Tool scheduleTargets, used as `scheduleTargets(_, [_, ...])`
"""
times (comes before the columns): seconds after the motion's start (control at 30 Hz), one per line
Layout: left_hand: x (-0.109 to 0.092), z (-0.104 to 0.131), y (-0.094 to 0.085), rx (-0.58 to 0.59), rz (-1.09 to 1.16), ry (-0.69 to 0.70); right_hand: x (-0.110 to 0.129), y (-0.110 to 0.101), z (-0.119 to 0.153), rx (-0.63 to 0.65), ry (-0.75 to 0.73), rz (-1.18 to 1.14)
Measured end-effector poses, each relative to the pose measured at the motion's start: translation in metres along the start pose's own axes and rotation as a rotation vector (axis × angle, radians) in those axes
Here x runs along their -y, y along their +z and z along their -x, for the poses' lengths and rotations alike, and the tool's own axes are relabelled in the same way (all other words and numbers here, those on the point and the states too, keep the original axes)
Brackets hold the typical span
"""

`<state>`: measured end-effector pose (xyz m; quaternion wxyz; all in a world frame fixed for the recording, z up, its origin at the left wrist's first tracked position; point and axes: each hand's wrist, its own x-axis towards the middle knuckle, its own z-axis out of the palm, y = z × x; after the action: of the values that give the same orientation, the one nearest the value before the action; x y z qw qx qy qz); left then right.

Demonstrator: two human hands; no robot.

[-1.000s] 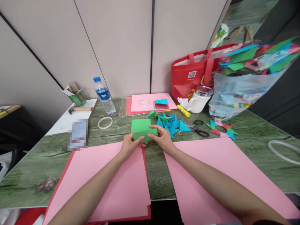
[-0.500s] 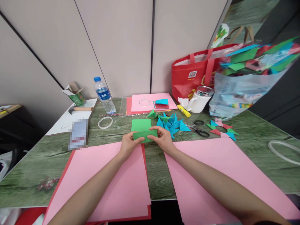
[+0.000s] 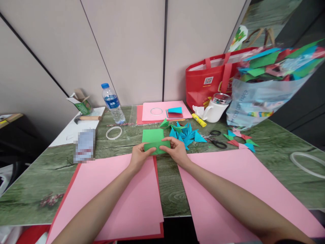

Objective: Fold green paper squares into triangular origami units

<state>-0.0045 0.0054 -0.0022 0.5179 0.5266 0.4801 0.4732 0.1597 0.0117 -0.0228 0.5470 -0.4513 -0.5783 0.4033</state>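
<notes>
A folded green paper is held level between both hands, near the middle of the view. My left hand pinches its left end, thumb on the near face. At the right end my right hand grips it the same way, its index finger along the top edge. Just behind lies a green square stack, partly covered by the held paper. Blue folded pieces are heaped to the right of it, with green folded pieces beside them.
Pink sheets lie under my left forearm, more pink sheets under my right. Scissors, a paper ring, a glue stick and a white mug stand or lie to the right. A bottle and hammer are left.
</notes>
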Motion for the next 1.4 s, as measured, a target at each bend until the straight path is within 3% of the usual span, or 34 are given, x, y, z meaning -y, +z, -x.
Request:
scheduleTargets(0.67, [-0.0005,-0.0001,0.0,-0.006,-0.007,0.0,0.0016,0.0002,0.0,-0.023,-0.018,0.035])
scheduleTargets(0.93, [-0.003,0.0024,0.0023,0.034,0.175,-0.074,-0.0002,0.0007,0.0,-0.004,0.013,0.001])
scheduleTargets(1.4, [-0.001,0.0021,0.002,0.037,0.16,-0.085,0.0039,0.0,0.0004,-0.012,-0.034,0.119])
